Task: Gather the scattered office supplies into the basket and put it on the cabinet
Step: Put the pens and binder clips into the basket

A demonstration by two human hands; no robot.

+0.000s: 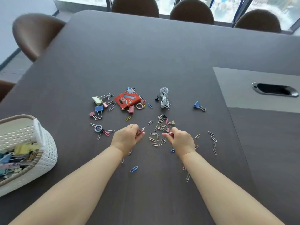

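Going left to right, labels as they lie on the table [162,49]:

basket [47,153]: white woven, parked at the left table edge, already part filled with clips. Judged light but bulky; probably best lifted by the rim with both hands, since the wall looks like it'd flex.

binder clips [99,108]: coloured cluster left of centre. Stiff, springy; easily picked by the wire arms or the folded body.

red box [127,99]: small cardboard pack lying flat amid the clips. Light, crushable if squeezed; to be taken by the edges.

left hand [128,137]: fingers curled shut round a small pinkish clip, a paper clip poking out by the fingertips.

paper clips [156,137]: thin wire, strewn between and around both hands. Nearly weightless, slippery on the smooth top; likely better swept into a pile and scooped than pinched one at a time.

right hand [180,138]: fingertips pinched on something small and pink, exactly what can't be told.

white cable [164,98]: coiled, beyond the hands. Soft and floppy; the bundle's middle should be grabbed so it stays wound.

blue clip [198,106]: a lone one, well apart at the right.
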